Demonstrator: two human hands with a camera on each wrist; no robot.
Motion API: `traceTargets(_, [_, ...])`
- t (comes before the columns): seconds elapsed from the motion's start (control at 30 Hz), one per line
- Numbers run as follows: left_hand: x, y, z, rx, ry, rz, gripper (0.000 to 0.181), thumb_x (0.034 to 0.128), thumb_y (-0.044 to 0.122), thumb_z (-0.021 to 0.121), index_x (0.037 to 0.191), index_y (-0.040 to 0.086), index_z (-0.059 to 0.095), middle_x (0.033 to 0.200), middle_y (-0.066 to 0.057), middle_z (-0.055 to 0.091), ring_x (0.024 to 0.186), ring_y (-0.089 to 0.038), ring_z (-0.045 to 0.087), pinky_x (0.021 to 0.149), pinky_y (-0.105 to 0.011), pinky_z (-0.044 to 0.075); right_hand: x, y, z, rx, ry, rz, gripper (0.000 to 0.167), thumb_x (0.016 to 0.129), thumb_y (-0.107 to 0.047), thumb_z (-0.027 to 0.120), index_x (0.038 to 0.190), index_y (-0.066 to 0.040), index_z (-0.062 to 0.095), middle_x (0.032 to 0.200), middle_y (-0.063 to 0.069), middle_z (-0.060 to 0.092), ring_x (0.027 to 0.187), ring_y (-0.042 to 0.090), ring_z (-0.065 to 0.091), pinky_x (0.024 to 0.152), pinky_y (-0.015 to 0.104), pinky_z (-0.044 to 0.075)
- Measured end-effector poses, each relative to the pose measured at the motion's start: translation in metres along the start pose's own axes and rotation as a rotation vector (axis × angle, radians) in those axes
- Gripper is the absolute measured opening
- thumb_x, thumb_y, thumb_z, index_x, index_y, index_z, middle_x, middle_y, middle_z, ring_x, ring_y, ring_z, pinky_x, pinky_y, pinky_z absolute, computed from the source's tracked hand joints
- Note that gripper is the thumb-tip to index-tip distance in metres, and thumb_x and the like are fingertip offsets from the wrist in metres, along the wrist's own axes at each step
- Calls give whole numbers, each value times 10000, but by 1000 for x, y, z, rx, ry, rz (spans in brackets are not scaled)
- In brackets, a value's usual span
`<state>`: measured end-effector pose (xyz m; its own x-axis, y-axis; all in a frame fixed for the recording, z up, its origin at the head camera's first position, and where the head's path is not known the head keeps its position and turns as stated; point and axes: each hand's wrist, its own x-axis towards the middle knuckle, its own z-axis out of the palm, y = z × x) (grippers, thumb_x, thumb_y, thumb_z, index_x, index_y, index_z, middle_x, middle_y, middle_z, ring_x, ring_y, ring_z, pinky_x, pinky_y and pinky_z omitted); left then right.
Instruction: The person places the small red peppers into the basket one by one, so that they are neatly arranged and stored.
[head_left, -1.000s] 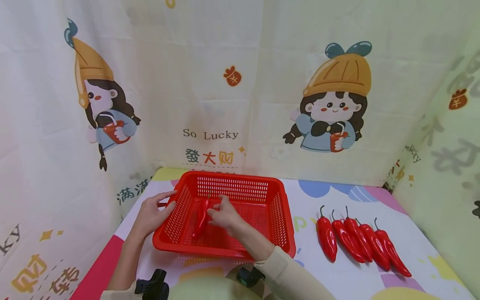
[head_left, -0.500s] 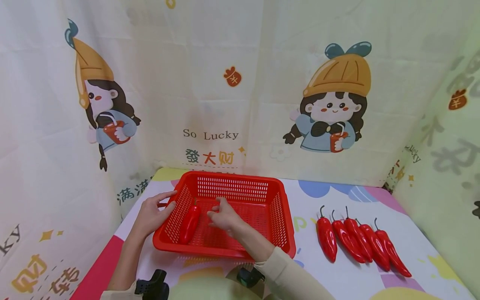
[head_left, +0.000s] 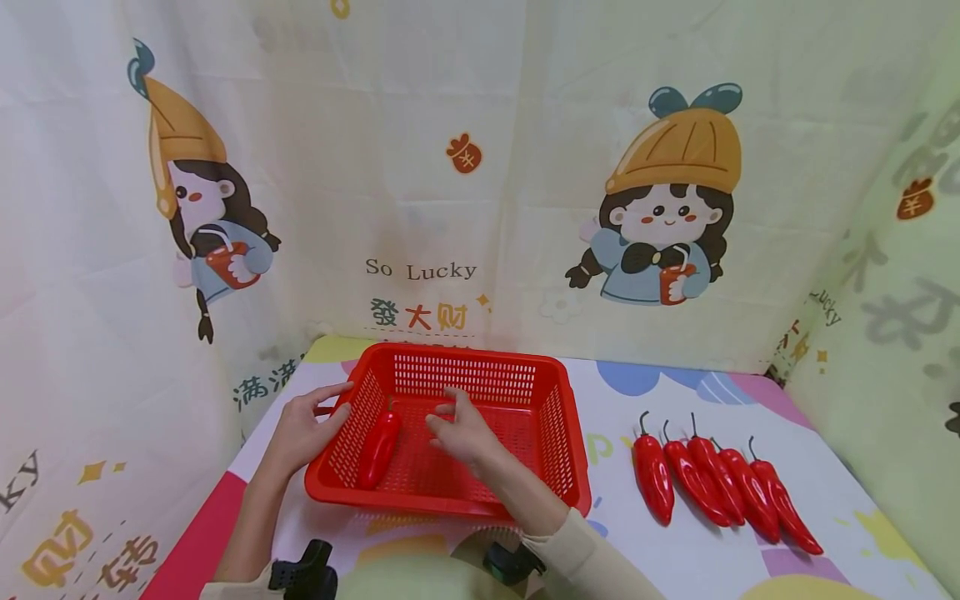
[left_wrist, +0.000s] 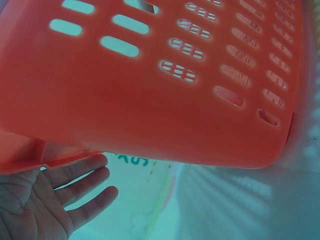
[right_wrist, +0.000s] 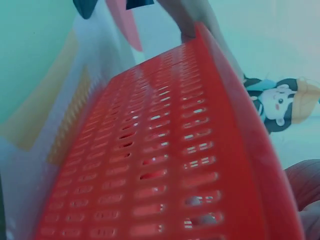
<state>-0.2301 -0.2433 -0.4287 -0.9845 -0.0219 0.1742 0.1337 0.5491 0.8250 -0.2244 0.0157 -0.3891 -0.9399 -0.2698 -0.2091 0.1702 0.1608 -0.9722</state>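
A red plastic basket [head_left: 435, 502] with slotted walls stands on the table. My left hand [head_left: 305, 427] holds its left rim, thumb on the rim; in the left wrist view several fingers [left_wrist: 92, 205] stretch out below the rim. One red chili pepper [head_left: 379, 450] lies in the basket along the left wall. My right hand [head_left: 467, 429] hovers over the basket's middle, fingers loosely spread, holding nothing. It lies apart from the pepper, to its right. In the right wrist view the basket wall hides much of that hand [right_wrist: 302, 182].
Several red chili peppers [head_left: 726, 487] lie side by side on the table to the right of the basket, stems pointing away. A printed cloth [head_left: 510, 208] hangs behind and on both sides. The patterned tabletop [head_left: 607, 392] shows between basket and peppers.
The chili pepper in the basket, beside my right hand a second ago, has come to lie farther left, against the left wall. My right hand has drawn slightly right. The left hand stays.
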Motion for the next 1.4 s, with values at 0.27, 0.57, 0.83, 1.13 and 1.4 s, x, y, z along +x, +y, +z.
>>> traceTargets(0.27, [-1, 1, -1, -14, 1, -7, 461, 996, 197, 647, 1430, 54, 593, 1342, -246, 632, 1090, -385, 655, 767, -405, 636, -12, -2, -16, -22, 17, -36, 681, 1025, -164, 619, 1591, -70, 252, 1482, 206, 447, 1171, 383, 650, 1065, 532, 489])
traceTargets(0.57, [-2, 4, -1, -25, -5, -23, 473, 996, 212, 653, 1441, 68, 585, 1370, -238, 616, 1114, -391, 643, 761, -398, 636, -31, -3, -30, -89, 25, -100, 704, 1012, -223, 647, 1593, -105, 266, 1479, 146, 475, 1243, 334, 606, 1022, 490, 534])
traceTargets(0.83, [-1, 4, -1, -7, 1, -13, 462, 994, 188, 647, 1434, 59, 590, 1377, -242, 610, 1140, -416, 624, 776, -417, 635, -47, 4, -38, -293, 43, -228, 728, 991, -296, 673, 1579, -100, 291, 1457, 128, 511, 1310, 352, 551, 1000, 525, 543])
traceTargets(1.13, [-2, 4, -1, 5, 6, -20, 463, 994, 195, 646, 1435, 64, 591, 1379, -233, 613, 1137, -403, 631, 793, -423, 632, -62, 12, -42, -527, 103, -415, 786, 950, -316, 721, 1575, -92, 300, 1440, 123, 519, 1260, 304, 572, 968, 529, 560])
traceTargets(1.4, [-1, 3, -1, -7, 10, -17, 461, 991, 180, 644, 1433, 58, 592, 1370, -241, 618, 1116, -411, 645, 780, -419, 634, -70, 18, -51, -597, 209, -445, 775, 928, -285, 752, 1569, -134, 345, 1426, 68, 529, 1255, 266, 579, 925, 481, 589])
